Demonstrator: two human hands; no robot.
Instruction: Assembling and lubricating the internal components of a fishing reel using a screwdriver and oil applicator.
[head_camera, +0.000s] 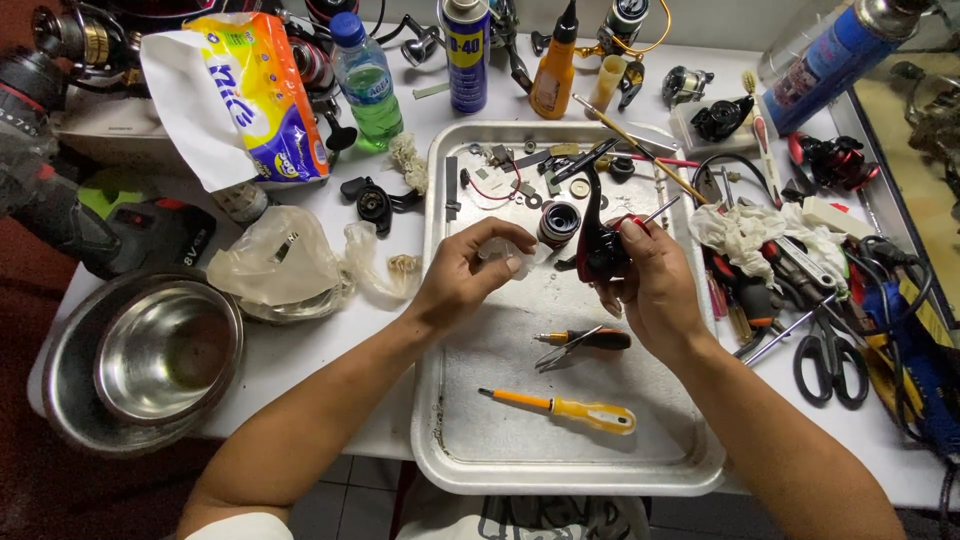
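Your right hand (650, 280) covers the lower part of the black and red reel (600, 245), so you cannot see all of it. Your left hand (470, 270) hides most of the small white piece (505, 250). The tiny parts (520, 170) at the top of the tray (440, 400) are too small to tell. The blue can (830, 55) is cut off by the top edge.

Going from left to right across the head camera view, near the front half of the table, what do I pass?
Steel bowls → crumpled clear plastic bag → left hand holding a small clear piece → right hand gripping the black and red fishing reel body → black scissors.
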